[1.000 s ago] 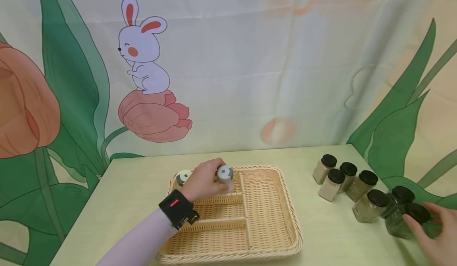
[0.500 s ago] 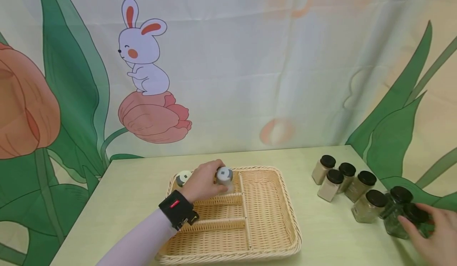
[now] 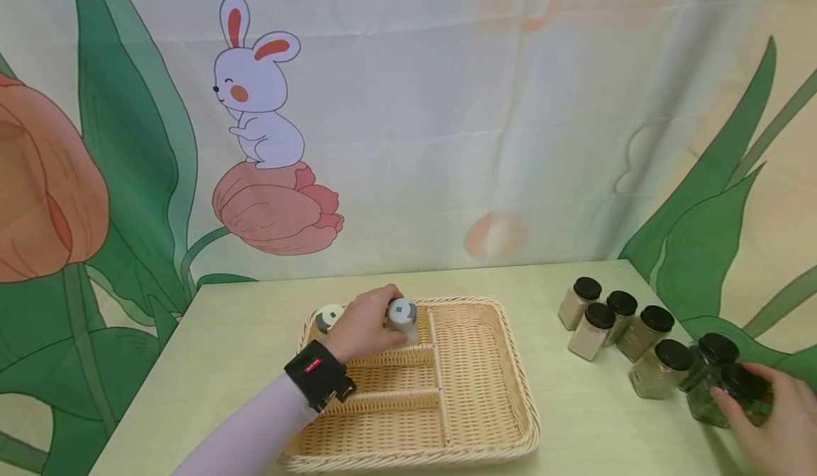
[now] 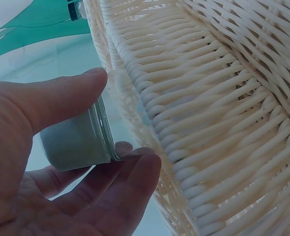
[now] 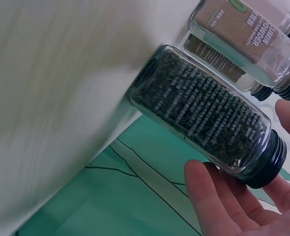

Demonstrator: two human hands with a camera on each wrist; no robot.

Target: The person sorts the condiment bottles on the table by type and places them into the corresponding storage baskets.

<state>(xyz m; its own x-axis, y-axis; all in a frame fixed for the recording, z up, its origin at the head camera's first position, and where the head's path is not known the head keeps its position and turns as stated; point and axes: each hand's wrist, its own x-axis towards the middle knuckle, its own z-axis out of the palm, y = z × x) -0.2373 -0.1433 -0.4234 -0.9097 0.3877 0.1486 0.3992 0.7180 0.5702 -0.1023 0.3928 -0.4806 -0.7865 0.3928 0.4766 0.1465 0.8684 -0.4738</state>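
Note:
In the head view my left hand [image 3: 362, 325] grips a small jar with a grey-and-white lid [image 3: 402, 311], at the back left compartment of a wicker basket [image 3: 532, 426]. In the left wrist view the thumb and fingers lie around the jar's grey lid [image 4: 73, 142]. Another jar with a pale lid [image 3: 330, 314] stands left of that hand, partly covered by it. At the far right my right hand [image 3: 781, 419] has its fingers curled around the black cap of a spice jar [image 5: 199, 110]. Dark dried herbs fill this glass jar.
Several black-capped spice jars [image 3: 645, 334] stand in a group right of the basket, holding pale and brown powders. The cumin powder jar [image 5: 238, 29] shows beside the herb jar. Dividers [image 3: 396, 399] split the basket's left side. A printed curtain [image 3: 408, 142] hangs behind the table.
My right hand has shifted slightly left, closer around the herb jar's cap. The left hand and its jar have stayed in place.

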